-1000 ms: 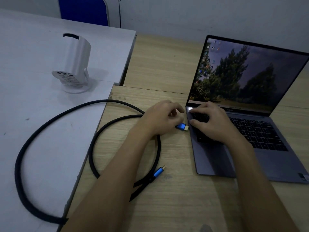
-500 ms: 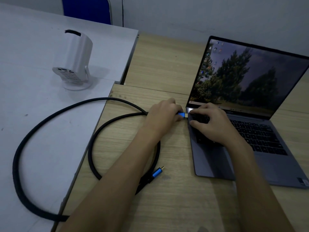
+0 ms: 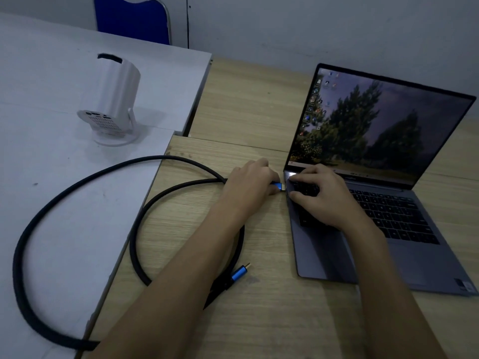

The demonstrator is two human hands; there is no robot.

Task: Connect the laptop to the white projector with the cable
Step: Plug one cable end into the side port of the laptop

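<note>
An open grey laptop sits on the wooden table at the right, its screen lit. My left hand grips the blue plug of a thick black cable, with the plug's metal tip against the laptop's left edge. My right hand presses flat on the keyboard's left part. The cable loops left over both tables. Its other blue plug lies free on the wood near my left forearm. The white projector stands on the white table at the far left, its ports facing me.
The white table adjoins the wooden table on the left, slightly higher. A blue chair stands behind the white table against the grey wall.
My left hand has carried the blue plug rightward and up to the laptop's left edge, where the tip now touches the side. My right hand stays on the keyboard.
</note>
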